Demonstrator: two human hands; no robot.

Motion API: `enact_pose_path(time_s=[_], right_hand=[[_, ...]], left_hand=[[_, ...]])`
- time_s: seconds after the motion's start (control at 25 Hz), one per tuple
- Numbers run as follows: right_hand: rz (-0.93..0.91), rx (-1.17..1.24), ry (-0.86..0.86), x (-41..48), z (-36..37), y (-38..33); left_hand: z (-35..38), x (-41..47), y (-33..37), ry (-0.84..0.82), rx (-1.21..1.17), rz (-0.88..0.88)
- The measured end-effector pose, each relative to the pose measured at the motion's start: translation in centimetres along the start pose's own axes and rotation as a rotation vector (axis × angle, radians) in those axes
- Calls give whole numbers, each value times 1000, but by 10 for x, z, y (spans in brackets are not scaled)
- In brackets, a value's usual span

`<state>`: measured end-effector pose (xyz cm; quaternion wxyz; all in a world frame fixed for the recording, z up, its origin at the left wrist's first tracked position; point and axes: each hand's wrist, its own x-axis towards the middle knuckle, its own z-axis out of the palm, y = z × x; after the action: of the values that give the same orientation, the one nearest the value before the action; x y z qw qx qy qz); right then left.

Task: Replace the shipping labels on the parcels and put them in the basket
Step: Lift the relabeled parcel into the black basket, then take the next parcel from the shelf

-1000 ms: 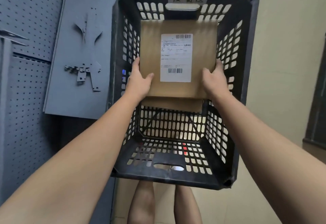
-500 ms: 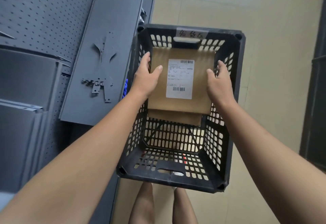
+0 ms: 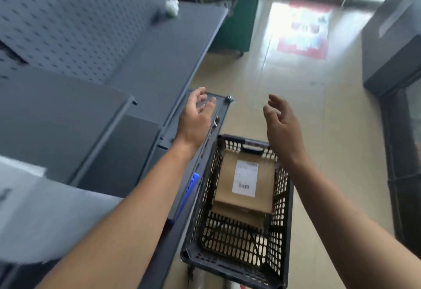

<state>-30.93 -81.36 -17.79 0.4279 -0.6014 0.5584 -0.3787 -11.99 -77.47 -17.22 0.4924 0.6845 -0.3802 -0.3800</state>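
Note:
A brown cardboard parcel (image 3: 265, 184) with a white shipping label (image 3: 245, 178) lies flat in the far half of the black slotted basket (image 3: 287, 227) on the floor. It rests on top of another brown parcel (image 3: 237, 217). My left hand (image 3: 196, 118) is raised above the basket's far left corner, empty, fingers spread. My right hand (image 3: 281, 124) hovers above the basket's far right corner, also empty with fingers apart. Neither hand touches the parcel.
A grey metal pegboard shelf unit (image 3: 91, 72) runs along the left, right beside the basket. A white crumpled scrap (image 3: 172, 7) sits on its upper shelf. A dark cabinet (image 3: 394, 38) stands at the right. A green bin (image 3: 237, 24) and tiled floor (image 3: 337, 143) lie beyond.
Both hands have let go of the labelled parcel, which now lies in the basket, and have lifted up and away. The view has tilted up toward the room.

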Motion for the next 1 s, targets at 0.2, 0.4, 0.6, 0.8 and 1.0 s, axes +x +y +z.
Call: enact_pose_path(time_s=[0.2, 0.4, 0.6, 0.8, 1.0], right_hand=[[-167, 60, -69, -27, 5, -126], [-328, 137, -164, -57, 31, -227], [-441, 186, -321, -93, 81, -302], [-546, 260, -525, -165, 152, -369], [-659, 283, -723, -267, 210, -423]], left_hand=[[-74, -45, 99, 144, -69, 133], [-159, -97, 166, 282, -78, 231], [-251, -159, 195, 527, -36, 274], [-345, -252, 191, 757, -27, 264], [-431, -361, 174, 1012, -23, 227]])
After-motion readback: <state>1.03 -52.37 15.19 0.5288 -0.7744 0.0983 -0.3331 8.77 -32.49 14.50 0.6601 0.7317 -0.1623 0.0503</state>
